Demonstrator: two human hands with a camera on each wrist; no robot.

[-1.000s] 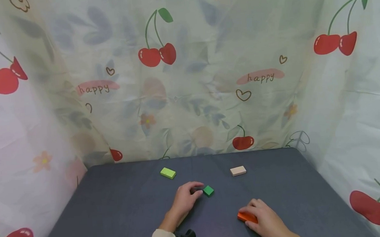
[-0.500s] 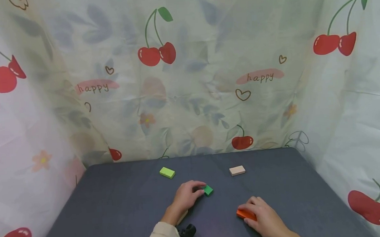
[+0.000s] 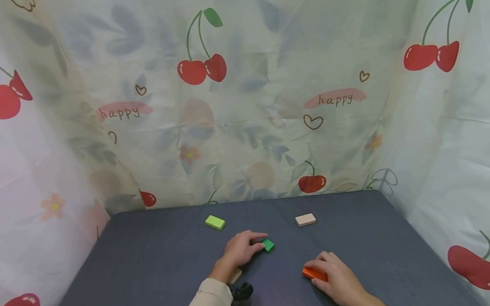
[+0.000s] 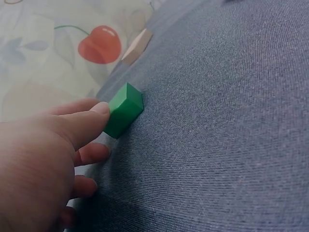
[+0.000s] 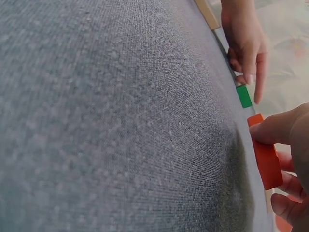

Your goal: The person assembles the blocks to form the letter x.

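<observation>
My left hand reaches to a small green block on the dark cloth. In the left wrist view its thumb touches the near end of the green block. The index finger stretches along the far side, and in the right wrist view a gap shows between it and the block. With thumb and fingers my right hand pinches an orange-red block. Most of that block shows in the right wrist view, where the orange block lies between thumb and fingers; whether it touches the cloth I cannot tell.
A lime-green block lies at the back left of the table, a pale pink-beige block at the back right. Partly under my left wrist is a tan block. A printed cherry curtain encloses the back and sides.
My left hand has moved a little right, its thumb and index coming up to the green block. The right hand has shifted slightly forward and left with the orange block.
</observation>
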